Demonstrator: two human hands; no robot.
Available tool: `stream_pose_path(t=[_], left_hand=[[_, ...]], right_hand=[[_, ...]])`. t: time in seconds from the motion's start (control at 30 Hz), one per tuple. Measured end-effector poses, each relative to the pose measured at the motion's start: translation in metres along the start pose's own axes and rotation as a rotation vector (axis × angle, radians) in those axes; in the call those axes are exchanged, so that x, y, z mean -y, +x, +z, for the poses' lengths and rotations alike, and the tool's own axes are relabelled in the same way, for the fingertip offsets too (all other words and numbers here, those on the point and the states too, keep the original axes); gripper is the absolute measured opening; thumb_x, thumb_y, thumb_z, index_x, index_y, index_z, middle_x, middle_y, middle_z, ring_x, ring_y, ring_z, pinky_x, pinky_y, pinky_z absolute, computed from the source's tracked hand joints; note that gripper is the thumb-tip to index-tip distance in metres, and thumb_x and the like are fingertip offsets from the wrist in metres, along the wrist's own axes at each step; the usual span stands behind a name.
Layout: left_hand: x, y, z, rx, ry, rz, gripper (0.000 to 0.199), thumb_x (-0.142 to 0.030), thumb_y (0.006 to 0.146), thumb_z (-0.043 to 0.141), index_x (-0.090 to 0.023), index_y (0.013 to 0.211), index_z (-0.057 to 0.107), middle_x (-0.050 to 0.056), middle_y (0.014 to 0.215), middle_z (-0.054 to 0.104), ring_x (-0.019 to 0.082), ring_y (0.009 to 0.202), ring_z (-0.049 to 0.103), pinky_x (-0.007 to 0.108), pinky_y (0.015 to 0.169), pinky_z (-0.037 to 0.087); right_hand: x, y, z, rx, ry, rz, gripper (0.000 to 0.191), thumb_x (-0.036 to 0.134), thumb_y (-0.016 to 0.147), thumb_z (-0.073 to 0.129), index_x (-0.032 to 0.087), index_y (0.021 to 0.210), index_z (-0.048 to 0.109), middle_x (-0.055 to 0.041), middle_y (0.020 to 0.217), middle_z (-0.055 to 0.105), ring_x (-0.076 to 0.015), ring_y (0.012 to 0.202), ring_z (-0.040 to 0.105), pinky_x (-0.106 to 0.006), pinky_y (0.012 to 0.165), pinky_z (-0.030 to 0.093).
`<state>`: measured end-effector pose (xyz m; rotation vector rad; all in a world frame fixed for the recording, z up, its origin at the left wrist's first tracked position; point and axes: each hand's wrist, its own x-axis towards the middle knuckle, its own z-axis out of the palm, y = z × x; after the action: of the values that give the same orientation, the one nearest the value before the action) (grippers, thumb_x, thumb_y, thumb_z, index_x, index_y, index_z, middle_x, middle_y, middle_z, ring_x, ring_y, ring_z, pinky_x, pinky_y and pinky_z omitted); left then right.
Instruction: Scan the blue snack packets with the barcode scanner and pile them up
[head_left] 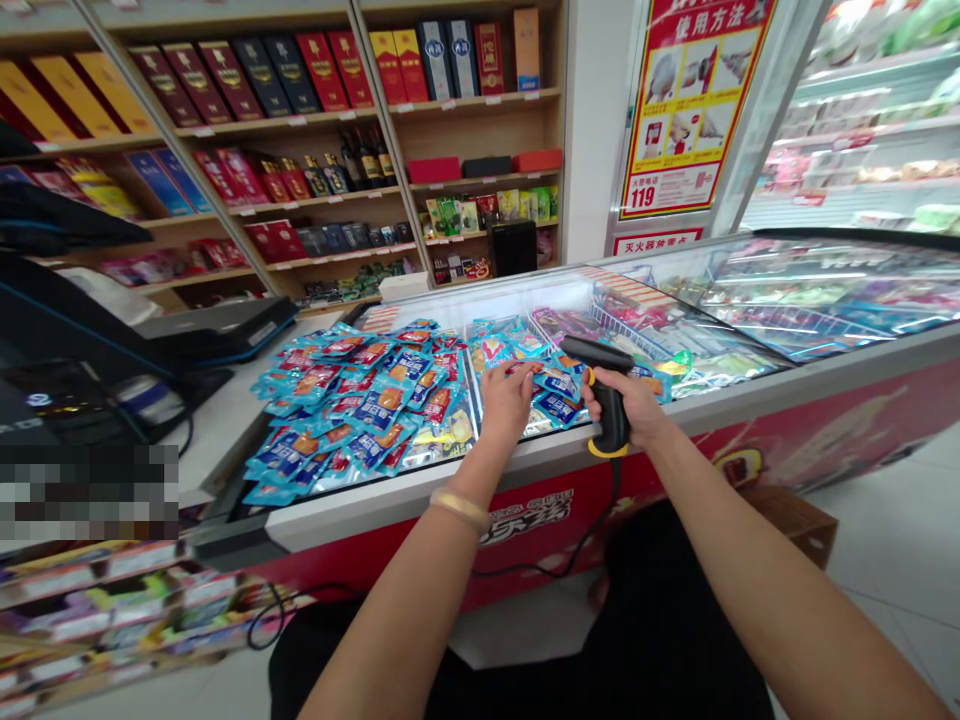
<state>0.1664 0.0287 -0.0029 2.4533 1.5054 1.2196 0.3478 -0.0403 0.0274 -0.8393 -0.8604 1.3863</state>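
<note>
My right hand [626, 400] is wrapped around the handle of a black barcode scanner [611, 415] with yellow trim; its head points left and its cord hangs down. My left hand [506, 405], with a gold bangle [460, 510] on the wrist, reaches over the glass top. Its fingers are closed at the edge of a small snack packet [534, 367], mostly hidden. Several blue and red packets [559, 385] lie between my hands, below the scanner. A large heap of similar packets [367, 400] covers the glass to the left.
Under the packets is a chest freezer [712, 425] with a glass top and goods inside. A black point-of-sale machine [67, 330] stands at the left on a counter. Shelves [300, 110] of boxes and bottles line the back. The scanner's cable [555, 572] loops along the freezer front.
</note>
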Motion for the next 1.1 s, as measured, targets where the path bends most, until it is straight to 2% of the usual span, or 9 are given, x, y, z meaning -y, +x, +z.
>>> stream_pose_path(t=[0.27, 0.53, 0.63, 0.7, 0.8, 0.9, 1.0, 1.1], left_hand=[[-0.005, 0.0, 0.0, 0.03, 0.007, 0.086, 0.032, -0.029, 0.099, 0.046, -0.023, 0.117, 0.073, 0.013, 0.12, 0.067, 0.024, 0.12, 0.057, 0.046, 0.106, 0.041], [-0.005, 0.0, -0.001, 0.053, -0.074, 0.014, 0.031, -0.024, 0.098, 0.046, -0.021, 0.106, 0.075, 0.01, 0.109, 0.073, 0.024, 0.118, 0.06, 0.047, 0.107, 0.04], [-0.003, 0.0, -0.003, -0.004, -0.114, -0.049, 0.03, -0.024, 0.096, 0.047, -0.022, 0.102, 0.077, 0.01, 0.108, 0.073, 0.025, 0.119, 0.059, 0.047, 0.108, 0.039], [0.001, 0.001, -0.005, -0.076, -0.167, -0.14, 0.03, -0.024, 0.096, 0.047, -0.021, 0.099, 0.077, 0.01, 0.106, 0.074, 0.025, 0.117, 0.061, 0.046, 0.107, 0.041], [0.007, 0.002, -0.007, -0.162, -0.33, -0.316, 0.032, -0.028, 0.097, 0.045, -0.019, 0.097, 0.076, 0.008, 0.093, 0.074, 0.024, 0.102, 0.068, 0.042, 0.095, 0.051], [0.01, 0.002, -0.006, -0.198, -0.537, -0.456, 0.039, -0.04, 0.099, 0.04, -0.018, 0.089, 0.071, 0.004, 0.075, 0.068, 0.021, 0.078, 0.07, 0.035, 0.072, 0.058], [0.007, 0.003, -0.004, -0.208, -0.657, -0.491, 0.038, -0.045, 0.098, 0.041, -0.019, 0.082, 0.064, -0.001, 0.063, 0.056, 0.017, 0.062, 0.067, 0.029, 0.056, 0.056], [0.003, 0.003, -0.003, -0.196, -0.743, -0.483, 0.031, -0.044, 0.096, 0.046, -0.019, 0.083, 0.061, -0.005, 0.057, 0.044, 0.014, 0.055, 0.063, 0.027, 0.054, 0.058]], right_hand=[[-0.004, 0.008, -0.001, -0.044, -0.159, 0.032, 0.021, 0.034, 0.075, 0.075, 0.015, 0.076, 0.066, -0.0051, 0.065, 0.068, -0.0092, 0.041, 0.052, -0.021, 0.038, 0.046], [0.003, 0.012, 0.008, -0.09, -0.231, 0.146, 0.012, 0.023, 0.082, 0.069, 0.014, 0.076, 0.062, -0.0085, 0.075, 0.073, -0.0091, 0.038, 0.051, -0.022, 0.035, 0.044], [0.005, 0.013, 0.009, -0.097, -0.269, 0.204, 0.012, 0.021, 0.086, 0.064, 0.013, 0.077, 0.063, -0.0067, 0.064, 0.069, -0.0092, 0.038, 0.05, -0.021, 0.034, 0.043], [0.005, 0.014, 0.009, -0.091, -0.281, 0.23, 0.015, 0.022, 0.087, 0.063, 0.014, 0.074, 0.062, -0.0053, 0.058, 0.065, -0.0097, 0.038, 0.049, -0.02, 0.035, 0.043], [0.005, 0.014, 0.009, -0.081, -0.265, 0.228, 0.014, 0.022, 0.086, 0.062, 0.016, 0.074, 0.06, -0.004, 0.057, 0.065, -0.0101, 0.039, 0.049, -0.021, 0.036, 0.043], [0.007, 0.01, 0.009, -0.064, -0.295, 0.237, 0.017, 0.026, 0.088, 0.06, 0.015, 0.075, 0.064, -0.0025, 0.05, 0.06, -0.0102, 0.039, 0.048, -0.02, 0.037, 0.041], [0.007, 0.006, 0.006, -0.003, -0.32, 0.215, 0.022, 0.033, 0.085, 0.063, 0.013, 0.077, 0.067, -0.0013, 0.044, 0.055, -0.0105, 0.038, 0.047, -0.02, 0.038, 0.041], [0.004, 0.005, 0.004, 0.024, -0.253, 0.113, 0.022, 0.035, 0.076, 0.071, 0.014, 0.075, 0.066, -0.0029, 0.057, 0.064, -0.0091, 0.04, 0.048, -0.021, 0.039, 0.043]])
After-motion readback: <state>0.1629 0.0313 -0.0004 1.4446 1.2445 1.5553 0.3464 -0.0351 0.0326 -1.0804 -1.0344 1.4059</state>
